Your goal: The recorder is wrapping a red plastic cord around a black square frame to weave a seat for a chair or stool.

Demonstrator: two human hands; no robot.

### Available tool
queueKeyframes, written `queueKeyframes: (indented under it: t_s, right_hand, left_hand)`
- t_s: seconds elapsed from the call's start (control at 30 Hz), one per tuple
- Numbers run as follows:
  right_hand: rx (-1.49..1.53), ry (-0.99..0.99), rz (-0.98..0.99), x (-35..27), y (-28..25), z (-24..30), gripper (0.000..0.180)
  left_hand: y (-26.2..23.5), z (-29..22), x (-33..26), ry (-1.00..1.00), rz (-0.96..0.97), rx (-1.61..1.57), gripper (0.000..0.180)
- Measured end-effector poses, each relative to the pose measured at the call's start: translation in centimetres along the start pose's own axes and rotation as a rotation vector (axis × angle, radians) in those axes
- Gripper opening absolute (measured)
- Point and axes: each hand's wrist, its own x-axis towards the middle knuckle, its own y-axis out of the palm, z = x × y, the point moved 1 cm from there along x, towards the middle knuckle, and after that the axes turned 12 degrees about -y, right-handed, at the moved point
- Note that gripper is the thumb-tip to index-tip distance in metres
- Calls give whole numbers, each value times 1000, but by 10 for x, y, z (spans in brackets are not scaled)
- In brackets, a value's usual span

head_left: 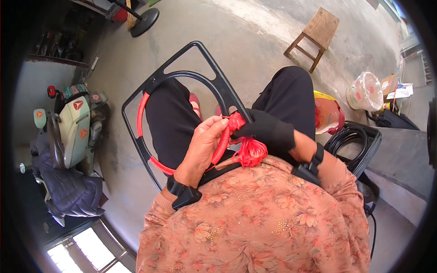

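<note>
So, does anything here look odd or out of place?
One thing: the right grip wears a black glove while the left grip is bare, so they look mismatched. I see nothing plainly spilled or broken.

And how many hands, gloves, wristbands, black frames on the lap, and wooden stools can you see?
Hands: 2 (left hand, right hand)
Gloves: 1 (black glove, on the right hand)
Wristbands: 2 (left wristband, right wristband)
Black frames on the lap: 1 (black frame)
Wooden stools: 1 (wooden stool)
Total: 7
</note>
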Motion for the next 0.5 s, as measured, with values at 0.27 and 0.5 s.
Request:
queueKeyframes:
  t_s: [0.27, 0.5]
  right_hand:
    - [717, 203, 67, -3, -16, -6, 28]
    - [346, 145, -63, -5, -8, 14, 35]
  left_hand:
    - [-7, 1, -2, -28, 82, -7, 11]
    - [-10, 1, -3, -26, 20, 4, 12]
